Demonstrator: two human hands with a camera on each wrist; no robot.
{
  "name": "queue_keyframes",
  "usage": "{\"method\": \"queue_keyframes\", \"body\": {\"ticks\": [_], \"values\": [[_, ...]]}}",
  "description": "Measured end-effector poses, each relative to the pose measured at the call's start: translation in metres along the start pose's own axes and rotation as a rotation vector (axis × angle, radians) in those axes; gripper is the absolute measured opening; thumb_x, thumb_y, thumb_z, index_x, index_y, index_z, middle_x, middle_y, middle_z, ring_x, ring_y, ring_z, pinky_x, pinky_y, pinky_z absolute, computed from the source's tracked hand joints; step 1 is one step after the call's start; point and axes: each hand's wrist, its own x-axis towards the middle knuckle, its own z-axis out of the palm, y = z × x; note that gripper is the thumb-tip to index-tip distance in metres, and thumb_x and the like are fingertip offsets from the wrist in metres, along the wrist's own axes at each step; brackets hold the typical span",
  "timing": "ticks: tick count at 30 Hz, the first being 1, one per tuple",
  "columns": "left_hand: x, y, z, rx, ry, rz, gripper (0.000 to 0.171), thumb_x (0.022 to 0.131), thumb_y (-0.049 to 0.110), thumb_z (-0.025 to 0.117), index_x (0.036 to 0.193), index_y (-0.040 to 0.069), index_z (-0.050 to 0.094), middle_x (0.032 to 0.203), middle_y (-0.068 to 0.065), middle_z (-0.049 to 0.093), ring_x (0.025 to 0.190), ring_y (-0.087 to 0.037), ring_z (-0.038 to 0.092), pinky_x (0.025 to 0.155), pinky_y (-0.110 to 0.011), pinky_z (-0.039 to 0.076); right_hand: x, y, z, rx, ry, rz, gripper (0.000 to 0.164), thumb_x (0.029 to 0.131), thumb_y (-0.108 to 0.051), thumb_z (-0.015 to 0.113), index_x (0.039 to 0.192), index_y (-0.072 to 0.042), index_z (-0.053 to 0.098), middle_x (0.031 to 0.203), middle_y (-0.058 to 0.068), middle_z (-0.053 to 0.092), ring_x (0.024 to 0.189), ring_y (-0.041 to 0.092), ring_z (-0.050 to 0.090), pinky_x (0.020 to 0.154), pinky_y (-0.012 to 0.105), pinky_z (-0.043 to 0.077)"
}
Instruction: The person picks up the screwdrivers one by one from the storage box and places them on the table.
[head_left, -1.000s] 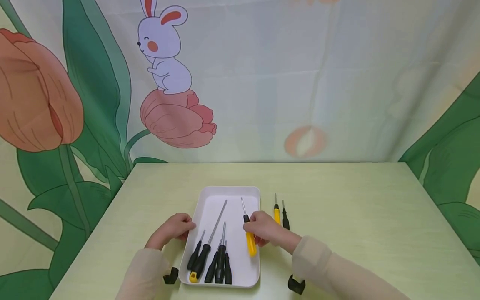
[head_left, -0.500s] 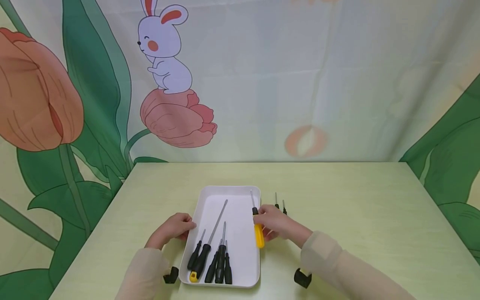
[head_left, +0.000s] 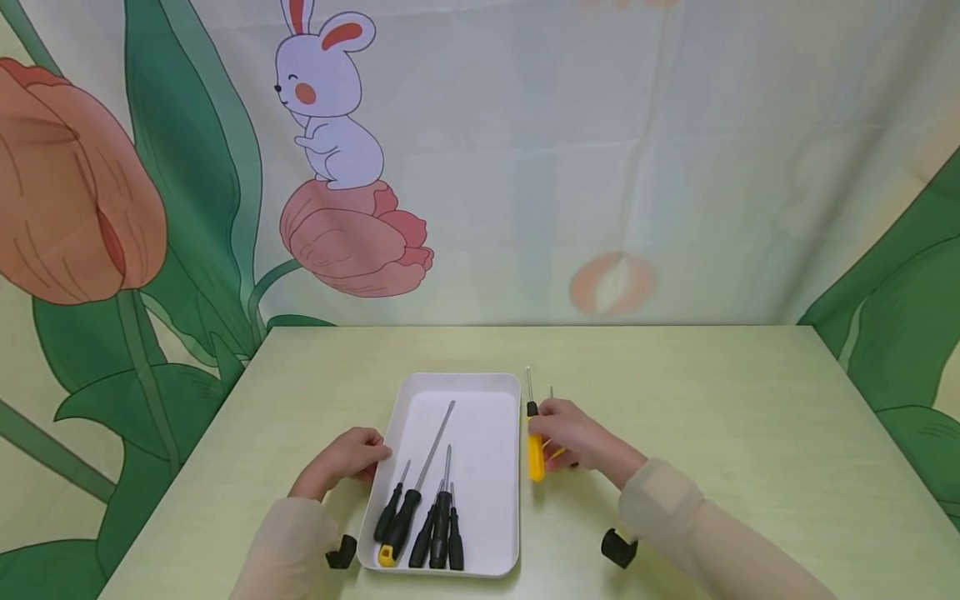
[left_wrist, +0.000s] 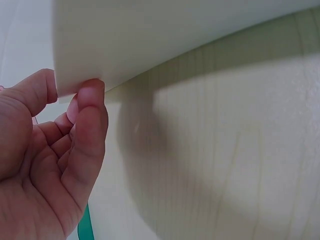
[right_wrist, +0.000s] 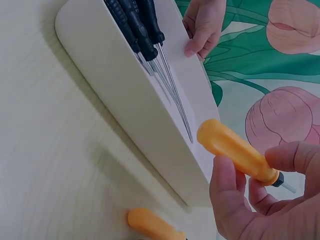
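Observation:
My right hand (head_left: 576,435) pinches a screwdriver (head_left: 536,450) by its yellow handle, just outside the right rim of a white tray (head_left: 487,475). In the right wrist view, thumb and fingertips close round the yellow handle, its short shaft pointing away. At the tray's left side my left hand (head_left: 349,455) grips the rim; the left wrist view has the tray wall (left_wrist: 115,45) between thumb and fingers. Several black-handled screwdrivers (head_left: 441,529) lie in the near left part of the tray, one with a yellow handle end (head_left: 387,555).
A second yellow-handled screwdriver (right_wrist: 150,223) lies on the table (head_left: 720,433) right of the tray, mostly hidden by my right hand in the head view. A black-handled one there is almost wholly covered. A printed curtain (head_left: 510,167) hangs behind the table's far edge.
My right hand has carried the yellow-handled screwdriver rightward and away from me, from over the tray to beyond its right rim. The left hand and the tray have stayed put.

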Motion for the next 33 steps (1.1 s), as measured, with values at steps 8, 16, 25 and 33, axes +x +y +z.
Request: {"method": "queue_keyframes", "body": {"ticks": [8, 16, 25, 33], "values": [[-0.002, 0.001, -0.001, -0.005, -0.009, 0.01, 0.014, 0.084, 0.013, 0.052, 0.079, 0.001, 0.05, 0.07, -0.007, 0.052, 0.06, -0.017, 0.051, 0.057, -0.028, 0.046, 0.0, 0.003, -0.015, 0.048, 0.026, 0.011, 0.014, 0.081, -0.014, 0.048, 0.089, -0.005, 0.042, 0.076, 0.009, 0.051, 0.055, 0.018, 0.049, 0.048, 0.025, 0.047], [-0.003, 0.002, -0.001, 0.004, -0.006, 0.01, 0.013, 0.085, 0.013, 0.052, 0.08, 0.001, 0.05, 0.07, -0.007, 0.052, 0.06, -0.017, 0.05, 0.057, -0.028, 0.046, 0.001, 0.004, -0.026, 0.044, 0.057, 0.027, 0.017, 0.081, -0.015, 0.049, 0.092, -0.004, 0.042, 0.075, 0.008, 0.048, 0.056, 0.018, 0.047, 0.05, 0.025, 0.048], [-0.003, 0.003, -0.001, 0.02, -0.016, 0.006, 0.014, 0.085, 0.014, 0.052, 0.08, 0.001, 0.05, 0.07, -0.007, 0.053, 0.06, -0.016, 0.05, 0.056, -0.027, 0.045, 0.005, 0.012, -0.036, 0.047, 0.072, 0.029, 0.02, 0.083, -0.016, 0.049, 0.099, -0.004, 0.043, 0.082, 0.01, 0.053, 0.058, 0.018, 0.05, 0.053, 0.025, 0.049], [-0.002, 0.004, -0.001, 0.022, -0.019, -0.001, 0.013, 0.084, 0.014, 0.052, 0.08, 0.002, 0.051, 0.069, -0.007, 0.053, 0.06, -0.016, 0.05, 0.056, -0.026, 0.044, 0.012, 0.021, -0.045, 0.082, 0.084, 0.039, 0.02, 0.085, -0.015, 0.05, 0.1, -0.003, 0.043, 0.076, 0.006, 0.051, 0.057, 0.016, 0.05, 0.053, 0.025, 0.049]]}}
